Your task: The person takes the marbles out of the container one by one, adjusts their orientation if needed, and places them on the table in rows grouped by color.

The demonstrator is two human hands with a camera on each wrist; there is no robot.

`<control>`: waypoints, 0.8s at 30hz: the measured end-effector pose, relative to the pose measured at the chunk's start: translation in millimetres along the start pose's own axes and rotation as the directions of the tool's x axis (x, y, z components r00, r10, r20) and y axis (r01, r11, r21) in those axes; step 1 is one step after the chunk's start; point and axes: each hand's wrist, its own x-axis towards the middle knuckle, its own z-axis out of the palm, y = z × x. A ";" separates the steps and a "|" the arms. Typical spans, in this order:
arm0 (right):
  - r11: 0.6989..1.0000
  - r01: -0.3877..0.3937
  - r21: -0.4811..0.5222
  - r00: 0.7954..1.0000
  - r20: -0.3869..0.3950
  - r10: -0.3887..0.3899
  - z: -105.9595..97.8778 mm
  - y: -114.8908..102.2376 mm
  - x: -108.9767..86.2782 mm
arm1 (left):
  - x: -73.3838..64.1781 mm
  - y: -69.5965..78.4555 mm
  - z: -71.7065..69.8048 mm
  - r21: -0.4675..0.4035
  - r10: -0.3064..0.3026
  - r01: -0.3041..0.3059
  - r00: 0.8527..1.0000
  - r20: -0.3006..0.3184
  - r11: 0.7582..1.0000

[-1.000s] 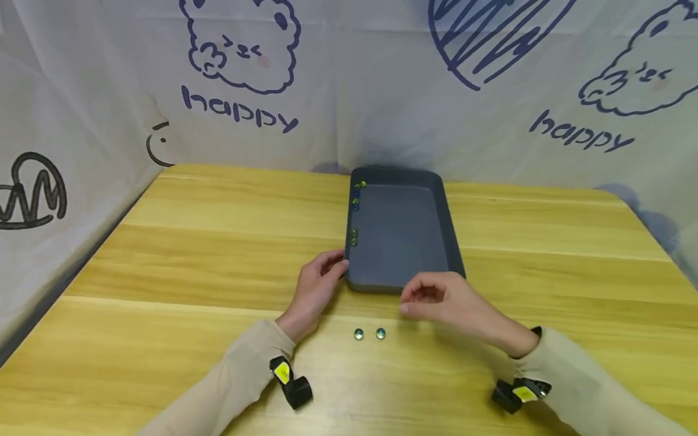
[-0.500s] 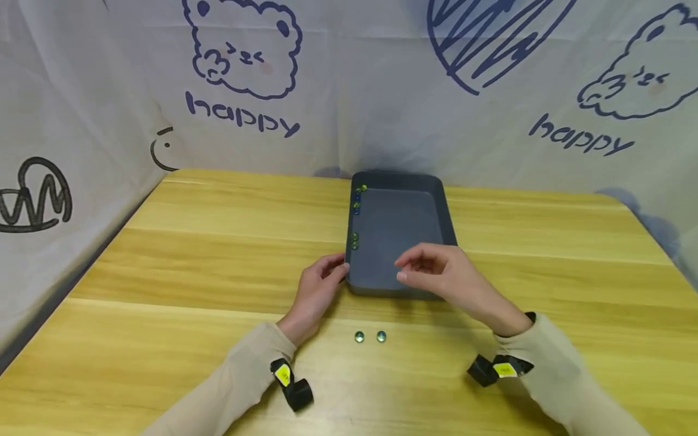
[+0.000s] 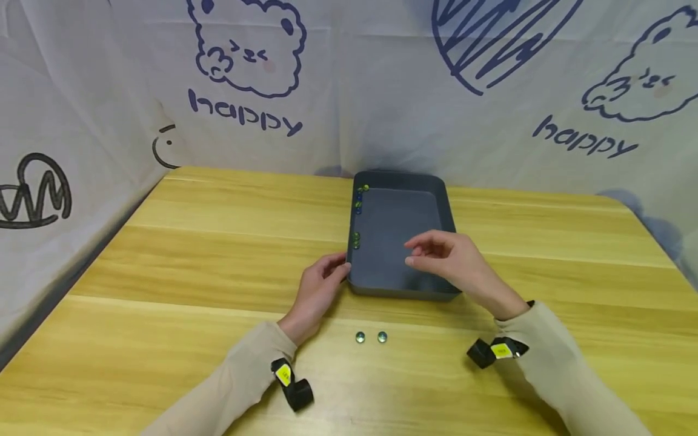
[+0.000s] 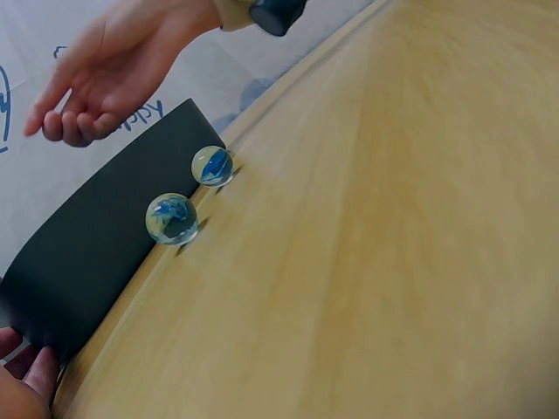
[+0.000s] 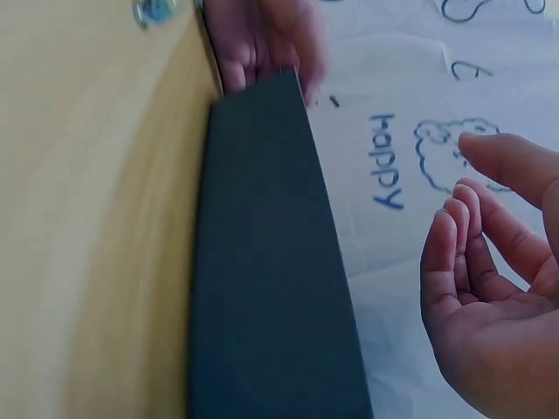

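Observation:
A dark grey tray (image 3: 403,200) lies on the table, with several small glass marbles (image 3: 357,242) along its left inner wall. My left hand (image 3: 316,290) holds the tray at its near-left side, thumb at the rim; some fingers are hidden. My right hand (image 3: 452,260) hovers over the tray's near-right part. Its fingers are loosely bent, with thumb and index apart, and nothing shows between them in the right wrist view. Two clear marbles with blue swirls, a left one (image 3: 360,337) and a right one (image 3: 382,336), rest on the wood in front of the tray.
The wooden table (image 3: 207,260) extends to both sides of the tray. Behind it hangs a white cloth (image 3: 376,103) with blue drawings, close to the tray's far edge. Black wrist cameras are strapped on both sleeves.
My right hand has risen from the tray's near-right corner and moved forward over the tray. The left hand, the tray and the marbles stay in place.

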 end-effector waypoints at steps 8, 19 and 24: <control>0.999 -0.038 -0.023 0.999 -0.020 0.037 -15.1 -3.7 33.0 | -0.8 0.0 0.4 -0.002 0.000 0.000 1.000 -0.008 1.000; 0.999 -0.040 -0.009 0.999 -0.031 0.039 -27.0 -11.9 74.9 | 0.0 1.9 1.8 0.006 -0.001 0.001 1.000 -0.011 1.000; 0.997 -0.073 -0.024 0.997 -0.035 0.072 -28.5 -17.6 99.3 | -0.3 1.8 1.7 0.015 -0.006 0.007 1.000 -0.009 1.000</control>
